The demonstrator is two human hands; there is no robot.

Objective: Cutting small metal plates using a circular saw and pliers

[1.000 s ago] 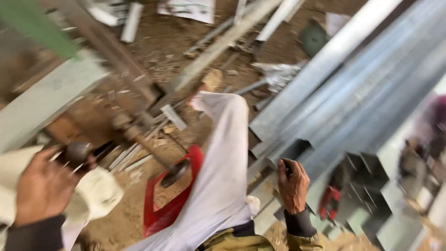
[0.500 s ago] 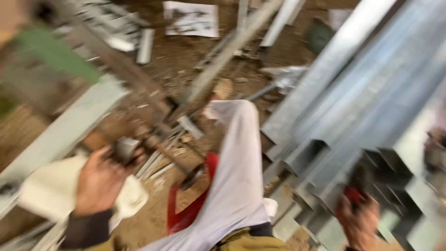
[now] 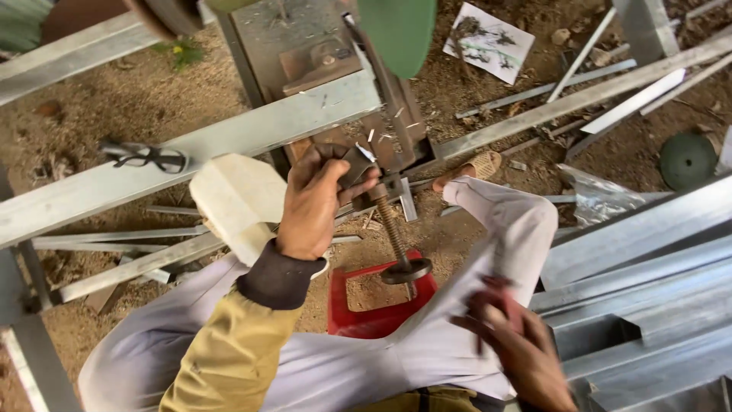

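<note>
Now your left hand (image 3: pixel 316 202) has moved off the screw's far end and up to the vise (image 3: pixel 358 164), fingers curled tight around its dark block beside the long metal bar (image 3: pixel 191 156). Your right hand (image 3: pixel 518 347) has dropped onto your thigh, pinching something small and red, blurred. The screw (image 3: pixel 393 236) stands free over the red stool (image 3: pixel 381 305), so clamping looks under way.

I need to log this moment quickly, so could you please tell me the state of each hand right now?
Left hand: closed around the vise clamp piece on the cutting machine.
Right hand: blurred, resting on the knee; cannot be told whether it holds anything.
</note>
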